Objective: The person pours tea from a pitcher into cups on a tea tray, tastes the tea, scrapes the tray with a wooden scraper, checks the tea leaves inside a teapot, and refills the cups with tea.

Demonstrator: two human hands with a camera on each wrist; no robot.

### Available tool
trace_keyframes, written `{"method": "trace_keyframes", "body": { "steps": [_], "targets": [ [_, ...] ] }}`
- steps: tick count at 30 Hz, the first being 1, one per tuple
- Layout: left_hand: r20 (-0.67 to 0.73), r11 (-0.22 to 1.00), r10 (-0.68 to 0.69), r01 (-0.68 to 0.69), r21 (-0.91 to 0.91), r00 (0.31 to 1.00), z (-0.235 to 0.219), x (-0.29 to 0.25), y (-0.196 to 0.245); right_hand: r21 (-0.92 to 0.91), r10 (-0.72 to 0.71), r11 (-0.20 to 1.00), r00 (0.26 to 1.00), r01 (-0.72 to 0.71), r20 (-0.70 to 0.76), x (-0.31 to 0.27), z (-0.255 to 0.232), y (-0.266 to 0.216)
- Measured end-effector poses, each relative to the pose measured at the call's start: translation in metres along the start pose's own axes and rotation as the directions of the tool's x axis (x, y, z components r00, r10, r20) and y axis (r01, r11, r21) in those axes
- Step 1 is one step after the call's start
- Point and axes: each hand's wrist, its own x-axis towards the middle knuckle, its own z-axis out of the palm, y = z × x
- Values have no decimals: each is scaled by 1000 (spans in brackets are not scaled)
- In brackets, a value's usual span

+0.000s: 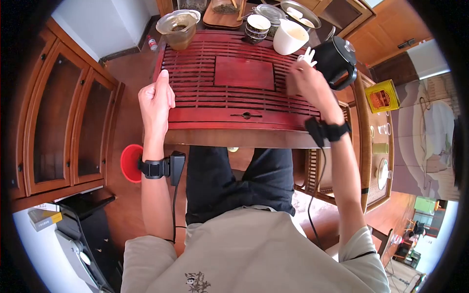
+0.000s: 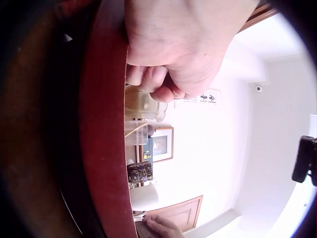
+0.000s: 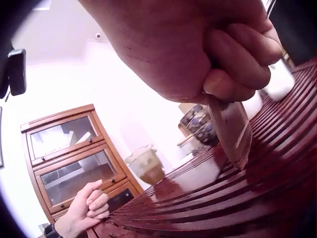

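Note:
Over the right part of a red slatted tea tray (image 1: 195, 100), my right hand (image 1: 312, 88) is slightly blurred. In the right wrist view its curled fingers grip a flat brownish piece (image 3: 231, 133) with a narrow tip, pointing down right at the slats; I cannot tell its kind. My left hand (image 1: 157, 100) rests in a loose fist on the tray's left edge, thumb uppermost, nothing visible in it. Just beyond the right hand are a small white pronged item (image 1: 308, 56), a white pitcher (image 1: 290, 39) and a black kettle (image 1: 334, 61).
At the tray's far left stands a translucent bowl (image 1: 180, 36) with a strainer on top. Stacked dark patterned cups (image 1: 256, 31) and a lidded glass jar (image 1: 271, 13) are at the back. A side table with a yellow tin (image 1: 382, 96) is on the right; a red bin (image 1: 131, 163) stands left.

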Motion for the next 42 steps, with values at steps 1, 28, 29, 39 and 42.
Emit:
{"method": "trace_keyframes", "body": {
  "steps": [1,28,29,39,42],
  "targets": [
    [-6,1000,-2,2,-2,1000,0,0,0,-58,43,997,999,-41,25,-7,-6,19],
    [50,999,35,-34,-12,998,-3,2,-5,-11,-234,972,972,233,-21,55,72,-121],
    [35,1000,24,-24,9,999,0,1,-1,-81,-227,971,973,224,-41,56,69,-102],
    [43,1000,-1,0,26,999,0,0,-2,18,-59,998,997,58,50,16,-21,22],
    [54,999,-2,0,35,999,-2,2,-6,44,-61,997,997,59,46,14,-25,14]
  ]
}}
